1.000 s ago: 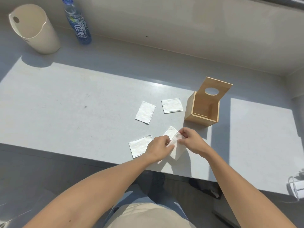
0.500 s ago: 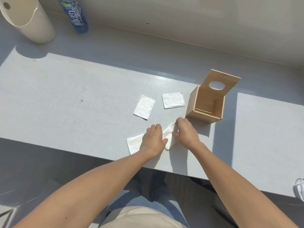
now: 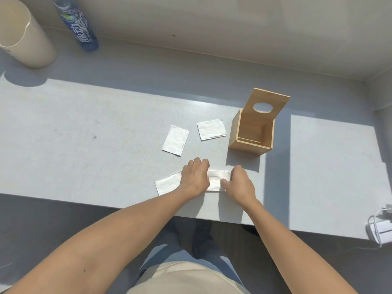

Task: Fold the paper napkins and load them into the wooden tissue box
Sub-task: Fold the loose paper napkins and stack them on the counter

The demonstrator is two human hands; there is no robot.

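Note:
A white paper napkin (image 3: 218, 179) lies flat near the table's front edge, pressed down between my left hand (image 3: 195, 177) and my right hand (image 3: 239, 183), fingers bent onto its two ends. Just left of it, partly under my left hand, lies another napkin (image 3: 168, 183). Farther back rest two folded napkins, one (image 3: 175, 140) left and one (image 3: 211, 129) right. The wooden tissue box (image 3: 252, 132) stands to the right of them, its lid (image 3: 267, 103) with an oval hole raised; the inside looks bare.
A cream cylindrical bin (image 3: 23, 35) and a blue drink bottle (image 3: 78, 24) stand at the back left on the grey table (image 3: 84, 134). A white charger with cable (image 3: 381, 228) lies at the front right edge. A wall runs behind the table.
The napkin was lifted and held between both hands a second ago; now it lies flat on the table, and my hands have spread apart along it, pressing its ends.

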